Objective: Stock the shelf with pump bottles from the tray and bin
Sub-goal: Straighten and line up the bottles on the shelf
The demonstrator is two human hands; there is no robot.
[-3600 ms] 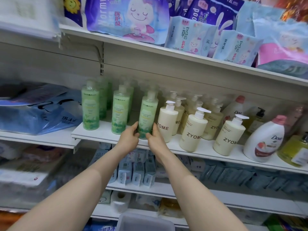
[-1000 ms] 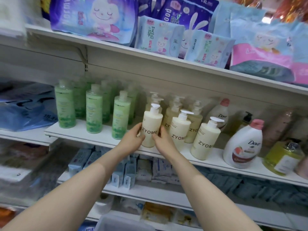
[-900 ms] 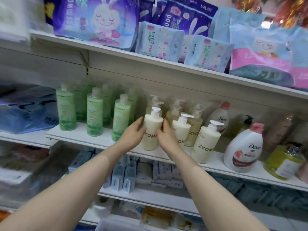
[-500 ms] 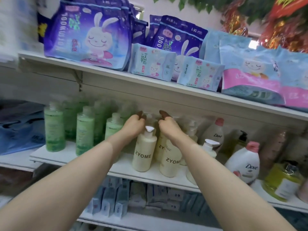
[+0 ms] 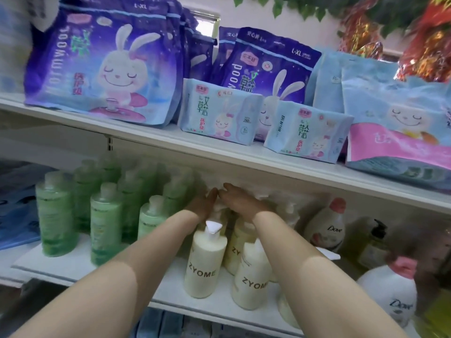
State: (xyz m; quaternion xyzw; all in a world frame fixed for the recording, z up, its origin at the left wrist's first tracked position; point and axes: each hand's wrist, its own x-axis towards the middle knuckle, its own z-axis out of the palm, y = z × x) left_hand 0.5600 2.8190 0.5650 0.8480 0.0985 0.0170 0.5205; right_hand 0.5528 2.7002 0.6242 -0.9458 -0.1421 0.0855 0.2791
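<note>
Deep among cream pump bottles [image 5: 204,261], left hand [image 5: 202,205] and right hand [image 5: 240,202], grip state unclear.

White shelf [image 5: 170,286], green bottles [image 5: 57,215] toward its left end, cream ZYOME pump bottles [image 5: 203,264] mid-front edge, Dove bottles [image 5: 388,291] toward right end.

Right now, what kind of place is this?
Probably a shop aisle. White shelves carry rows of cream ZYOME pump bottles, matching green bottles and purple bunny-print packs.
</note>
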